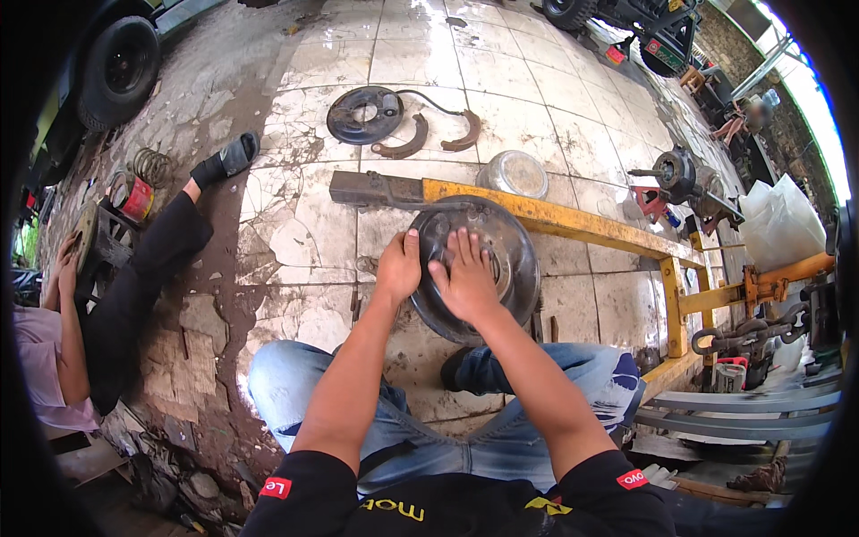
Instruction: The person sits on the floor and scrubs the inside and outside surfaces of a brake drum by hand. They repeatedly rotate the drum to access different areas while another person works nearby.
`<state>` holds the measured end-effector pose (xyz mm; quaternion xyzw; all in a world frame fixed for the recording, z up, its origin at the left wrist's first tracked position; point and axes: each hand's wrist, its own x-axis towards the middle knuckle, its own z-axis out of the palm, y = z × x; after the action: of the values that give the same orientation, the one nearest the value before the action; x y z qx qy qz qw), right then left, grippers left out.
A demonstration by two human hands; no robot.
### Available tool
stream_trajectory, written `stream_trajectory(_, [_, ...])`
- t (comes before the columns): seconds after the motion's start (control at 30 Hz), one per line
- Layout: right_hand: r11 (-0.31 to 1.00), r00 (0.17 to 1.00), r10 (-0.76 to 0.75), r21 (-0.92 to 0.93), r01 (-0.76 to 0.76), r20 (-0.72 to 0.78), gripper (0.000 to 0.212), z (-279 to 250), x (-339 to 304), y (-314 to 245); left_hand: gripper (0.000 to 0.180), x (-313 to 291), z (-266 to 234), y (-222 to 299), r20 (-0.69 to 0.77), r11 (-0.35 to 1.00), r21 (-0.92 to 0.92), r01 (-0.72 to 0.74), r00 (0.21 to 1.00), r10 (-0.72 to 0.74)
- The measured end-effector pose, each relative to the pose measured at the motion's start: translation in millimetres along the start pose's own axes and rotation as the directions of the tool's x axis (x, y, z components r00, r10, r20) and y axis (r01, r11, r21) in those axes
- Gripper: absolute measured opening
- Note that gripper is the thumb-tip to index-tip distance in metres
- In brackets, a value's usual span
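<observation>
A dark round brake backing plate (522, 259) stands tilted between my knees, its upper edge by a yellow steel beam. My left hand (399, 267) is closed on its left rim, the thumb side up and the other fingers partly hidden. Flat on the plate's face, near the central hole, lies my right hand (467, 279), fingers apart and holding nothing. Beyond the beam, a second backing plate (351, 128) rests on the tiles with a black cable (434, 101) attached. Two curved brake shoes, the left one (407, 141) and the right one (462, 134), lie beside it.
The yellow beam (555, 219) of a wheeled hoist crosses in front of me to the right. Behind it sits a round metal pan (516, 174). A chain (761, 331) hangs at right. Another person's leg (152, 246) stretches in at left, near a coil spring (149, 166) and a red can (134, 199).
</observation>
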<state>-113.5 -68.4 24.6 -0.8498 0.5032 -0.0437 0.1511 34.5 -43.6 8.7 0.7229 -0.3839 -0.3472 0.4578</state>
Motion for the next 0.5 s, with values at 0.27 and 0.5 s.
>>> stream_trajectory(0.27, [1.0, 0.999, 0.023, -0.018, -0.024, -0.027, 0.077, -8.7, 4.8, -1.9, 0.055, 1.5, 11.0, -8.1, -0.05, 0.991, 0.091, -0.097, 0.994, 0.102])
stream_trajectory(0.5, [1.0, 0.999, 0.026, -0.006, -0.026, -0.033, 0.076, -12.4, 3.1, 7.4, 0.059, 2.0, 6.7, 4.8, 0.091, 0.993, -0.114, 0.038, 0.995, -0.028])
